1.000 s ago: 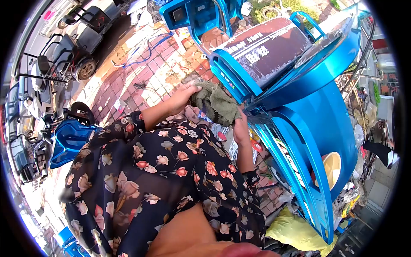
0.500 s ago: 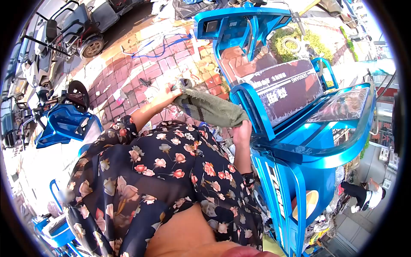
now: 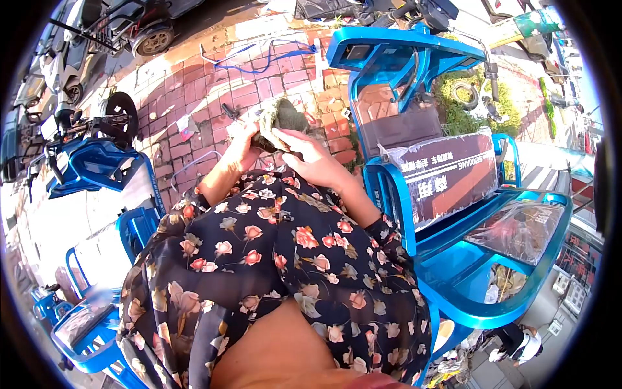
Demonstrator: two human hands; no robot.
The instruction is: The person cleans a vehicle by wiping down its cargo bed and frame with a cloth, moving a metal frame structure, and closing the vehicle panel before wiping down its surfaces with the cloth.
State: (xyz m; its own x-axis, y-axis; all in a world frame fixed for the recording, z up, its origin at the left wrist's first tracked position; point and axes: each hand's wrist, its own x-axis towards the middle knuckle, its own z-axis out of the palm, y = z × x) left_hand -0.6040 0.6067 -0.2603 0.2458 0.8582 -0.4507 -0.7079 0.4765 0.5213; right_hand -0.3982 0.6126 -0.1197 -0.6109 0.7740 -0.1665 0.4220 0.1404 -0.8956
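Note:
A bunched olive-green cloth [image 3: 289,118] is held between both hands in front of my floral blouse. My left hand [image 3: 241,148] has its fingers closed on the cloth's left side. From the right, my right hand [image 3: 309,157] grips the lower edge, its fingers folded over the fabric. Both hands are close together above the brick paving [image 3: 194,97]. To the right stands a blue three-wheeled vehicle [image 3: 405,214] with a brown seat backrest [image 3: 447,172] carrying white lettering.
Another blue vehicle [image 3: 97,172] stands at the left, with a blue seat frame [image 3: 97,330] below it. A blue strap [image 3: 272,59] lies on the bricks ahead. A person in a white top [image 3: 530,343] is at the lower right. Parked vehicles line the upper left.
The cloth was stretched out between my hands; it is now bunched up. My right hand has come left and up beside my left hand. The view has shifted somewhat.

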